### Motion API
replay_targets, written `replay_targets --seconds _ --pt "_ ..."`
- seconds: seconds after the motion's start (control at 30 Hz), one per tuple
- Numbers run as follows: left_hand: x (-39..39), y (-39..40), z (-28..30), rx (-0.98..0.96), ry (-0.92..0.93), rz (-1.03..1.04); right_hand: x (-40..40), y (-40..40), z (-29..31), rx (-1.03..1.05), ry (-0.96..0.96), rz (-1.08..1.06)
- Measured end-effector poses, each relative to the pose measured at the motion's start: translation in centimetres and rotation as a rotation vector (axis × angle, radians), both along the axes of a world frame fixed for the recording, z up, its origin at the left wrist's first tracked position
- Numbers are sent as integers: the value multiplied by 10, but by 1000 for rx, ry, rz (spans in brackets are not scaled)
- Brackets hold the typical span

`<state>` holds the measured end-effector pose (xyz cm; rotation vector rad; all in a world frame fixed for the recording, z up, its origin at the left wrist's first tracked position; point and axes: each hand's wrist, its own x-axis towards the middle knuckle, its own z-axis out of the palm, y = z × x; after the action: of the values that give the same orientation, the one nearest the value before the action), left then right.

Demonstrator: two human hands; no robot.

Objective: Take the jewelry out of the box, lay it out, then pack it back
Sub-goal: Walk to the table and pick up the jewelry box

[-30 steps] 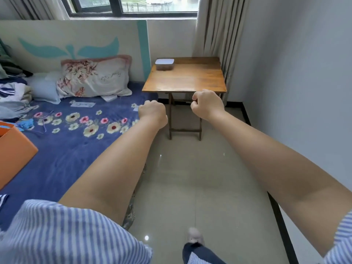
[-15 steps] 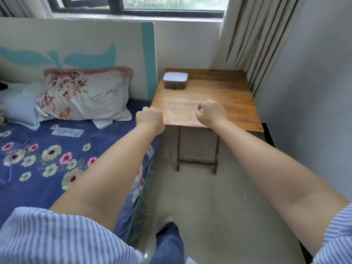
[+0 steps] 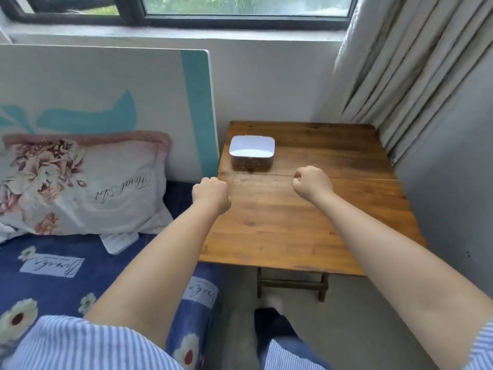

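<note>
Head view: a second ago the table [image 3: 293, 222] was across the room; now I'm at its edge. Left hand [image 3: 212, 194] and right hand [image 3: 312, 182] both fisted, empty. Box [image 3: 252, 152] lid-on, far-left corner, within reach. Opening comes next.

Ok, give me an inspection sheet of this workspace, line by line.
Surface: wooden table, bare apart from the box.
Job's things: jewelry box at the table's far left, white lid on; no jewelry out.
Clutter: nothing seen on the table.
Hands: left hand and right hand both fisted, holding nothing visible, short of the box.
Cables: nothing seen.
Surroundings: bed with floral pillow at left, curtain at right, window behind.
</note>
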<state>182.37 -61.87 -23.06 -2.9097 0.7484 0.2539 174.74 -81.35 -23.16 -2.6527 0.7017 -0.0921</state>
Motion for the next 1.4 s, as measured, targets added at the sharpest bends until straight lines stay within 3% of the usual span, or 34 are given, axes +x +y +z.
replay_targets --seconds 0.2,0.43,0.73,0.9,1.1,1.4 --pt "109 -48 -33 -110 126 135 114 -50 -41 119 88 -12" --pt "208 -94 -100 -322 397 283 210 -74 -104 410 98 -136" --pt "290 -140 -177 -819 747 516 276 -83 -175 709 -10 -463" --pt "282 -135 -181 -895 748 467 267 -74 -179 830 -129 -586" --pt "235 -108 -174 -806 767 444 209 -44 -170 954 -227 -697" --pt "97 -42 -161 -766 837 557 71 20 -157 1033 -173 -613"
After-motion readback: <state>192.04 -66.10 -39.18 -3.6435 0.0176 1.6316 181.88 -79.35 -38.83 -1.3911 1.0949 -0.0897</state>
